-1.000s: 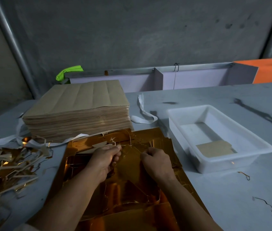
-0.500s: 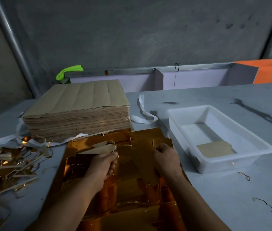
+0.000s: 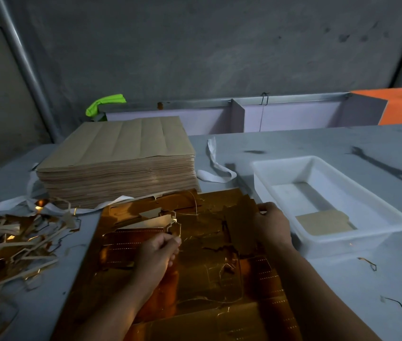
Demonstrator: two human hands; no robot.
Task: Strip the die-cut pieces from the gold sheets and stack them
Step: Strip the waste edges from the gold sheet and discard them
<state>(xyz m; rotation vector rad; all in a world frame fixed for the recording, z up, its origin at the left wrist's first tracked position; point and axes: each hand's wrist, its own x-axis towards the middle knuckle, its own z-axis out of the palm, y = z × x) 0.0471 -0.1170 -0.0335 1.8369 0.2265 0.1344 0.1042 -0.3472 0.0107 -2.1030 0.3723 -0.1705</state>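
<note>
**Q:** What is the left hand doing?
**A:** My left hand (image 3: pixel 159 252) rests on the gold sheets (image 3: pixel 209 279), left of their centre. Its fingers are curled, pinching a thin waste strip (image 3: pixel 175 226) that stands up from the top sheet.

**Q:** And the right hand?
**A:** My right hand (image 3: pixel 272 223) is at the far right edge of the gold sheets. Thumb and fingers pinch the edge of a dark die-cut piece (image 3: pixel 240 225), which lies on the sheets. I cannot tell whether it is fully free of them.

**Q:** Where are the stripped pieces?
**A:** A tan piece (image 3: pixel 323 225) lies flat in the white tray (image 3: pixel 391 217), just right of the gold sheets. I cannot tell how many are there.

**Q:** What else is on the table (image 3: pixel 342 291)?
**A:** A tall brown stack (image 3: pixel 121 153) stands just beyond the far left corner of the gold sheets. A scrap pile (image 3: pixel 15 239) lies to their left.
</note>
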